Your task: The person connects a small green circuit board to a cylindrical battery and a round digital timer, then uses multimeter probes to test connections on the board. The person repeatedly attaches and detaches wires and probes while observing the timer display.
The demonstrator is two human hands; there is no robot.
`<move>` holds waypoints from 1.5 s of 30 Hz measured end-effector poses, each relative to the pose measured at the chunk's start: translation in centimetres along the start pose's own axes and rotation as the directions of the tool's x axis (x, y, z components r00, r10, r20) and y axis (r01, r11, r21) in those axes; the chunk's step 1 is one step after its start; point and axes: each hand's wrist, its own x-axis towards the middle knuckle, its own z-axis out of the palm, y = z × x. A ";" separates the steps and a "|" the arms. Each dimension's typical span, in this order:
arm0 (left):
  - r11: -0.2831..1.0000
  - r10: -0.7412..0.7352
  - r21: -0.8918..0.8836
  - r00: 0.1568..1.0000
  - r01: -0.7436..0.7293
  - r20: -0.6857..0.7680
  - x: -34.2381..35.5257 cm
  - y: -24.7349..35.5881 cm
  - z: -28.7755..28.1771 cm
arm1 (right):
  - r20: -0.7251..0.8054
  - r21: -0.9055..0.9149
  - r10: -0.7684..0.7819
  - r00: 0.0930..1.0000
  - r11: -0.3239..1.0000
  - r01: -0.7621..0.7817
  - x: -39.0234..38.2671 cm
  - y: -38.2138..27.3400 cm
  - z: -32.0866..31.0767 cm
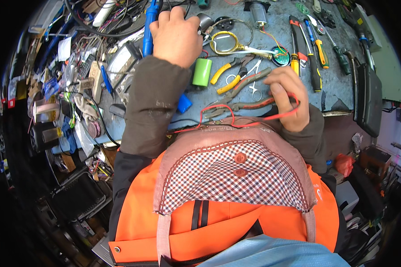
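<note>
My left hand [176, 38] reaches over the back of the bench, fingers curled beside an upright blue tool handle [148, 33]; what they hold is hidden. My right hand [286, 95] pinches a red wire [278, 115] that loops toward the front edge. Grey pliers with red-lined handles [245, 106] lie just left of it. In the middle are a green cylindrical cell [202, 71], yellow-handled pliers [220, 73], white-handled scissors [256, 94] and a blue cylinder [184, 103] by my left sleeve. A round green circuit board [281, 56] with wires lies behind my right hand.
The blue-grey bench [338, 102] holds a small motor [259, 15], several screwdrivers [318, 53] and coiled leads [223, 42]. Dense clutter of cables, tools and small parts [91, 89] fills its left side. A black case [366, 100] stands at the right end.
</note>
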 end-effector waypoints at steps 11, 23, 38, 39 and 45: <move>0.990 0.051 -0.128 0.993 -0.064 -0.103 -0.6 0.4 0.0 | -0.053 -0.149 -0.339 0.939 0.933 0.328 8.8 -2.3 1.2; 0.236 -0.207 -0.885 0.911 0.401 0.357 -1.9 0.8 -2.5 | -0.124 0.529 0.203 0.971 0.842 -0.109 8.5 -1.0 4.7; 0.190 -0.093 -0.921 0.940 0.340 0.328 -2.2 0.4 -0.5 | -0.303 0.239 -0.035 0.952 0.965 0.111 8.3 0.1 6.1; 0.252 -0.077 -0.923 0.957 0.291 0.280 -2.3 0.4 0.0 | -0.307 0.230 -0.019 0.952 0.969 0.093 8.4 0.3 6.1; 0.349 -0.198 -0.866 0.931 0.359 0.306 -2.2 1.5 -0.1 | -0.254 0.463 0.163 0.953 0.886 -0.029 8.4 0.1 6.7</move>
